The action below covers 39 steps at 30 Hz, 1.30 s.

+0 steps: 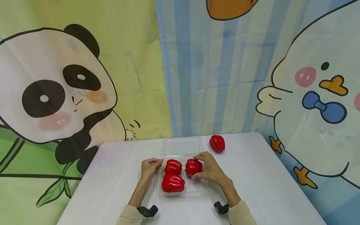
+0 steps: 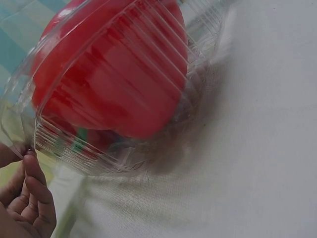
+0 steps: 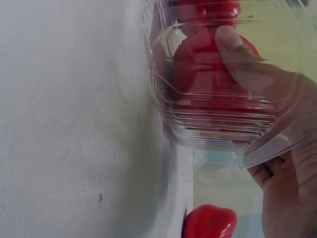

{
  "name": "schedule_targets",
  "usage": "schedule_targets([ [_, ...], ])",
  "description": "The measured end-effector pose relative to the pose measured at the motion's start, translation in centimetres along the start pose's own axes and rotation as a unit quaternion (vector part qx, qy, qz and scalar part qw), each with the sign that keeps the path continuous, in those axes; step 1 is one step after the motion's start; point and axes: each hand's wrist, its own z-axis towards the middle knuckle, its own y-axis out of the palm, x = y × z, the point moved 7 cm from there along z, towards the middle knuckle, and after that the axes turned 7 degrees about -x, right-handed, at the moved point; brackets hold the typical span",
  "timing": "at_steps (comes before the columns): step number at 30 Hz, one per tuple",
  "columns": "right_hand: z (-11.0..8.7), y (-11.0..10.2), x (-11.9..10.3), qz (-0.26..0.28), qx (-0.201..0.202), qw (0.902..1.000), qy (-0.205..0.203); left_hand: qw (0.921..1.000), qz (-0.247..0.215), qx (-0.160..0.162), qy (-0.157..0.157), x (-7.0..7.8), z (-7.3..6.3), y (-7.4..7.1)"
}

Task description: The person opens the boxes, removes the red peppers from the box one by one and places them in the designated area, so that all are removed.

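Lower centre: right grip (image 1: 211, 170) holds glossy red bell pepper (image 1: 193, 167), likely slick, best cupped sidewise; left grip (image 1: 149, 169) pinches clear plastic container (image 2: 119, 164).

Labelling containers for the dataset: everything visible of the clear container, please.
The clear container looks like thin plastic, with ribbed walls and a projecting rim. It sits upright on the white table, its lid open at the far side. Two red peppers lie in its left half; the right hand holds a third pepper at its right, contact with the base unclear. The left hand pinches the container's left rim.
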Motion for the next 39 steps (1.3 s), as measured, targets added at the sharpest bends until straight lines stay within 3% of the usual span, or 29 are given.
schedule_targets([
  [20,0.52,-0.02,-0.40,-0.036,0.014,0.9988,-0.032,0.9999,0.011,0.009,0.003,0.30,0.16,-0.26],
  [27,0.13,0.30,-0.03,-0.029,0.005,0.9994,-0.016,0.9998,0.012,0.004,-0.012,-0.15,-0.11,-0.11],
  [39,0.27,0.48,0.14,-0.033,0.011,0.9992,-0.022,0.9999,0.013,-0.002,-0.005,-0.14,0.00,-0.16],
])
